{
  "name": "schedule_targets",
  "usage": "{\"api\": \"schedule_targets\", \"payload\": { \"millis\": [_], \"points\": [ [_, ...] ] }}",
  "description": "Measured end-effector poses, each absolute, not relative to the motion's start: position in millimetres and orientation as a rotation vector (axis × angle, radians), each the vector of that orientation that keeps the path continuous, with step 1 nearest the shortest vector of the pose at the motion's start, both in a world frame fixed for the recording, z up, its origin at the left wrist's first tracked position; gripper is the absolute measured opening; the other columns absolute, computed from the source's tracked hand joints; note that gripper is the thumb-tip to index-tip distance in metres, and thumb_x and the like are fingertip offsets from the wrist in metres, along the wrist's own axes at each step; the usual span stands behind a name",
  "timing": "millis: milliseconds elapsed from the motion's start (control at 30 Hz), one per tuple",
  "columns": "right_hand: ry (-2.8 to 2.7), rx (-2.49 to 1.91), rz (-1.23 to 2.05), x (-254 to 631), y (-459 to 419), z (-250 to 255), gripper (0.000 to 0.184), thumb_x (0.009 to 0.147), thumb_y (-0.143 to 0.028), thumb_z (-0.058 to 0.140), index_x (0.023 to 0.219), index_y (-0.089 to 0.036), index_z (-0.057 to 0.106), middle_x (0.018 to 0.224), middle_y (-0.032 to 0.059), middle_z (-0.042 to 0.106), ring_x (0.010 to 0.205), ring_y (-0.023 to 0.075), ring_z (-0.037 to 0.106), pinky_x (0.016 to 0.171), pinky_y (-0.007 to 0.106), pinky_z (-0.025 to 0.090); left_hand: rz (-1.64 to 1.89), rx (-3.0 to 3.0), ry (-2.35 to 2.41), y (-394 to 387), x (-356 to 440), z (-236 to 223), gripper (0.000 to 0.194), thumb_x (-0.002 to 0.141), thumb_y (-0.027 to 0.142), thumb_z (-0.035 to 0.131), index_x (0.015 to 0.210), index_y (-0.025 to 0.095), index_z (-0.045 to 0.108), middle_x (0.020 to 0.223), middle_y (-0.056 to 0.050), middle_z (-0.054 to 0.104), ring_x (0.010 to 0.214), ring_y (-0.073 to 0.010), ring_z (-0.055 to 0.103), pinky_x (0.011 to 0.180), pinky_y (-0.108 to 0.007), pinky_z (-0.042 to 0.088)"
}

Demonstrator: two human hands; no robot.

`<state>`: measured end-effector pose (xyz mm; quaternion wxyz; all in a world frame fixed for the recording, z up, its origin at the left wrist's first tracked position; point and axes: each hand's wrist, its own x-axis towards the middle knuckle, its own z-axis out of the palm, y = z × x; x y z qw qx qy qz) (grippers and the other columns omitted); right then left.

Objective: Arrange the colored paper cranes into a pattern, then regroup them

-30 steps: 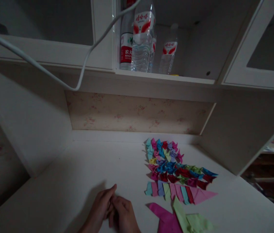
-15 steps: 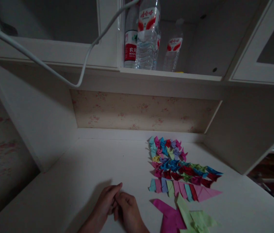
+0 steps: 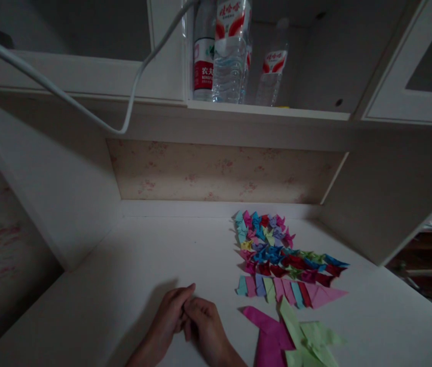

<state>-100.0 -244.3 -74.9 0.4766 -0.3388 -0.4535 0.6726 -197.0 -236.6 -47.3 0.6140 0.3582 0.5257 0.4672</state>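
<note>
My left hand (image 3: 168,321) and my right hand (image 3: 206,329) rest together on the white desk (image 3: 116,285) near its front edge. Their fingertips meet in a pinch; what lies between them is too dark and small to make out. To the right lie several small folded paper pieces (image 3: 273,250) in many colours, set in rows. Below them a row of folded paper strips (image 3: 277,291) ends in a pink triangle (image 3: 325,294). Nearest my right hand lie a magenta sheet (image 3: 269,339) and light green sheets (image 3: 307,346).
A shelf above holds three water bottles (image 3: 231,51). A white cable (image 3: 85,109) hangs across the upper left. Cabinet side walls stand left (image 3: 47,188) and right (image 3: 384,204) of the desk niche. A floral back panel (image 3: 219,173) closes the rear.
My hands stay pinched together and barely shift. The view has drifted slightly, so the papers and bottles sit a little differently in frame.
</note>
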Motion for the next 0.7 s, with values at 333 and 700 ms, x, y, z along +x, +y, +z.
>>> {"api": "schedule_targets", "payload": {
  "millis": [333,700],
  "points": [
    [-1.053,-0.798,1.655,-101.3,-243.6,-70.9,0.047,0.081,-0.056,0.056,0.058,-0.015,0.064,0.042,0.0002,0.053,0.040,0.0098,0.042,0.048,0.024,0.034,1.062,0.827,1.191,-236.9,-195.1,-42.1,0.048,0.066,0.056,0.068,0.051,0.019,0.040,0.037,0.010,0.032,0.031,-0.0030,0.024,0.036,-0.019,0.011],
    [-1.048,-0.848,1.651,-100.4,-244.2,-72.2,0.047,0.080,-0.056,0.054,0.057,-0.016,0.062,0.043,0.0004,0.053,0.041,0.0105,0.044,0.048,0.024,0.035,1.049,0.843,1.245,-233.6,-193.6,-48.1,0.051,0.065,0.061,0.065,0.049,0.018,0.043,0.033,0.009,0.035,0.028,-0.0042,0.028,0.034,-0.019,0.012]
  ]
}}
